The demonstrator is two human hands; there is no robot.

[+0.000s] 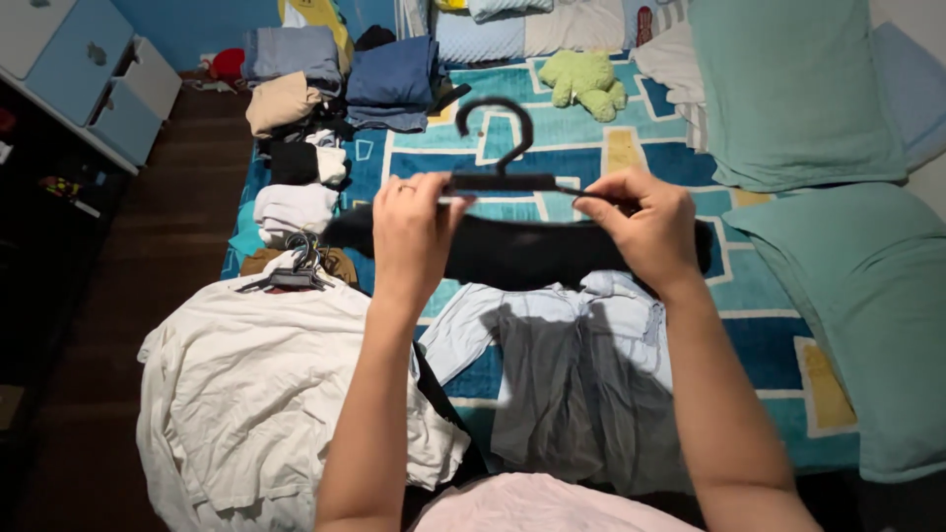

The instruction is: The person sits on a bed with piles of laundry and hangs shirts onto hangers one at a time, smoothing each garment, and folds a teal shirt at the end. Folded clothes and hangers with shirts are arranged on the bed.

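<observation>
Two hands are closed on a black plastic hanger (503, 158) above the patterned blue bedspread (591, 148) — left hand (414, 232) and right hand (645, 227) each pinching an end, a dark folded garment (522, 254) draped over its bar. Several folded clothes (340, 89) are already stacked at the far end, while a white shirt (256, 384) and a pale blue shirt (572, 374) lie unhung — the work is judged partway through.

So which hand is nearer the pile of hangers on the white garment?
Left. The left hand grips the black hanger just right of and above the pile of hangers; the right hand holds the hanger's far end, well across the bed.
</observation>
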